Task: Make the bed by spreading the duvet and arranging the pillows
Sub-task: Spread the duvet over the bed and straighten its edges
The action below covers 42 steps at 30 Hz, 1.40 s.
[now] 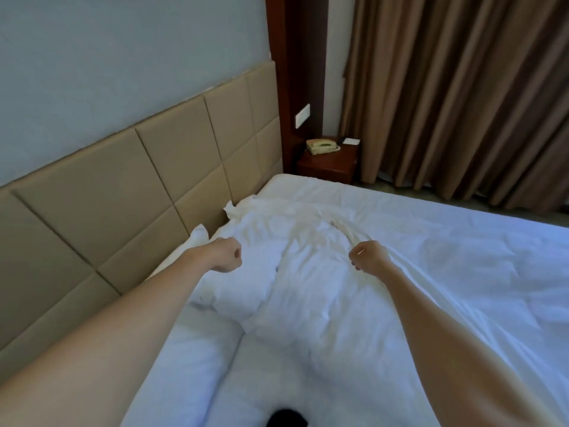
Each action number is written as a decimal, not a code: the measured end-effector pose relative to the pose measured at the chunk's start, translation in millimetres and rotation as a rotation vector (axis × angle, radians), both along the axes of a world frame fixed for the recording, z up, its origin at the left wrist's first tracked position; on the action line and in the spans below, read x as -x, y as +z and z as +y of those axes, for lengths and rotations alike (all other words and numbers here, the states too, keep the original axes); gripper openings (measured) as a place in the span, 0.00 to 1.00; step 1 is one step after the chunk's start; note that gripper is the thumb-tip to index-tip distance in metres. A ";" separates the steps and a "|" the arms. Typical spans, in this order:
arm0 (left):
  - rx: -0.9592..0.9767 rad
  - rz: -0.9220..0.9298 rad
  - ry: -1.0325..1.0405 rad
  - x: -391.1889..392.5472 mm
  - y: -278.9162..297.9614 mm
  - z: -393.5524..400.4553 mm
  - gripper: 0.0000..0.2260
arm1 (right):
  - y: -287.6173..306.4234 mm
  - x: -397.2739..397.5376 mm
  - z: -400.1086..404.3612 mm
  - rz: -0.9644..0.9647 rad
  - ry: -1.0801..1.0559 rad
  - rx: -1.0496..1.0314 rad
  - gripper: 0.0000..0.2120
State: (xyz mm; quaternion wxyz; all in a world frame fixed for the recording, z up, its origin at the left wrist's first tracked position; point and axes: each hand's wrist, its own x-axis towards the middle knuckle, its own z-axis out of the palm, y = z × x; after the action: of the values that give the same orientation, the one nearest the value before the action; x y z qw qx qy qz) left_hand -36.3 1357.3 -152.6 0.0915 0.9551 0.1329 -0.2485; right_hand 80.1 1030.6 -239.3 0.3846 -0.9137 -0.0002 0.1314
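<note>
We are at the spreading step, leaning in from the bedside with both arms stretched over the bed (462,303). Our right hand (369,257), at about two o'clock from the middle of the view, pinches a fold of the duvet (308,272) and draws a taut ridge of cloth up from it. Our left hand (226,254), at about ten o'clock, is curled into a fist just above the bunched cloth; whether it holds any of it we cannot tell.

The duvet lies heaped and wrinkled in the middle, trailing off toward the headboard (123,186) at eleven o'clock. A pillow (184,349) lies at seven o'clock along the near edge, by the headboard, partly under the heap.

By our judgement little is done yet: the duvet is not flat, the pillows not arranged. The next move calls for a firm hold with both hands and a pull outward, so the bunch opens across the mattress.

No containers show. At one o'clock a nightstand (326,164) carries a telephone (321,145).
</note>
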 end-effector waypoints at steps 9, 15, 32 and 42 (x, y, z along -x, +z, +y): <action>0.147 0.110 -0.154 122.7 -37.1 -182.6 0.11 | -8.1 222.9 -203.3 0.038 -0.225 0.059 0.10; 0.342 0.228 -0.242 186.7 -90.0 -304.7 0.07 | -30.9 322.3 -325.6 0.183 -0.311 0.127 0.07; 0.338 0.342 0.056 390.1 -100.4 -574.0 0.11 | -22.8 419.1 -583.0 0.354 0.004 0.164 0.06; 0.313 0.226 0.027 432.6 -66.6 -735.1 0.08 | -9.4 479.6 -748.2 0.325 -0.072 0.132 0.06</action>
State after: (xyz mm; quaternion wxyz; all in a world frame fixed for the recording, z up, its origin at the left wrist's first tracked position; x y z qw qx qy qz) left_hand -468.9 622.2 -219.2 0.2266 0.8933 0.1147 -0.3707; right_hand -399.5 282.4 -248.7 0.3230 -0.9032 0.1032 0.2632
